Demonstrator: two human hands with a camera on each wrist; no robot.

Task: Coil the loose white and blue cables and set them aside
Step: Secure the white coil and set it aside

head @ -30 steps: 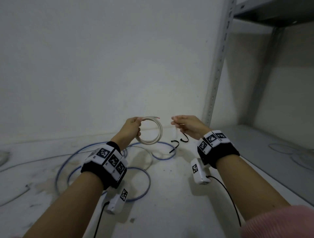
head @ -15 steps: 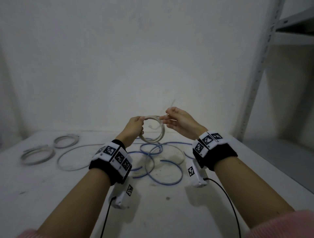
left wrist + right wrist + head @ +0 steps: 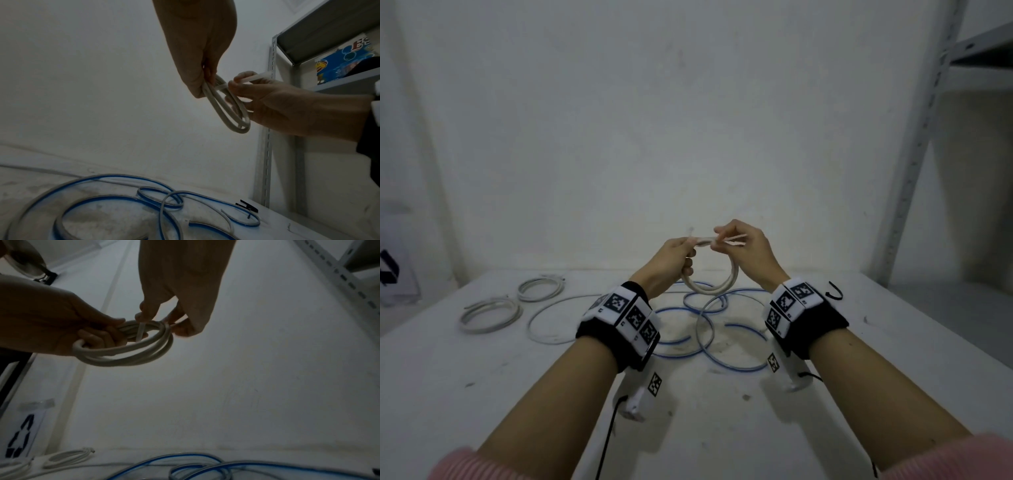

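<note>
Left hand [image 3: 674, 260] gripping white coil [image 3: 714, 286], right hand [image 3: 748, 248] pinching tie [image 3: 140, 331]

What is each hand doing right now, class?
Left hand: grips the white cable coil.
Right hand: pinches a thin white tie wrapped around that coil.

white coil [image 3: 710, 286] top: behind fingers | blue cable [image 3: 205, 467]: cropped below

Head cam sits up high, looking forward and down over my forearms at the tabletop [image 3: 482, 394] and back wall. Both wrist cams are really close, aimed up along my fingers [image 3: 197, 87] from underneath, tabletop at frame bottom. All three share the white coil [image 3: 717, 286] mid-frame.
</note>
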